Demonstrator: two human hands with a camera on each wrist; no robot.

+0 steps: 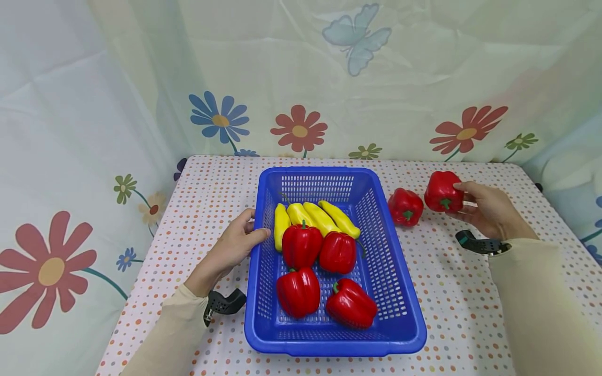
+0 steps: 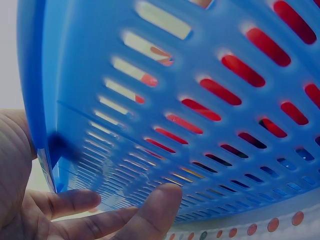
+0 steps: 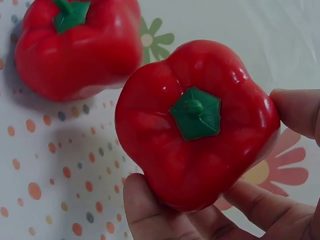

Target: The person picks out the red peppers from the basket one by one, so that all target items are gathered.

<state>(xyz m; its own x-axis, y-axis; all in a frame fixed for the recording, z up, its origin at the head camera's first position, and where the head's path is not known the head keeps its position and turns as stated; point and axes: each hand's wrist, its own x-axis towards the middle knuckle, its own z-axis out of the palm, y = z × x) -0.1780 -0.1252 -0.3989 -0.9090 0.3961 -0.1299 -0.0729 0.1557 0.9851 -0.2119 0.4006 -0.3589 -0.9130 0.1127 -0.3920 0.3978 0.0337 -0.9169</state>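
Note:
My right hand holds a red bell pepper at the table's right, thumb and fingers on its sides. The right wrist view shows this bell pepper with its green stem facing the camera. Another red bell pepper lies to its left, beside the blue basket. On the basket's left rim, my left hand grips with its thumb over the edge and fingers outside; these fingers show near the slotted wall. Several red bell peppers and several long yellow peppers lie in the basket.
A dotted cloth covers the table. Behind it hangs a flowered curtain, which also runs along both sides. Each wrist wears a black band with a device.

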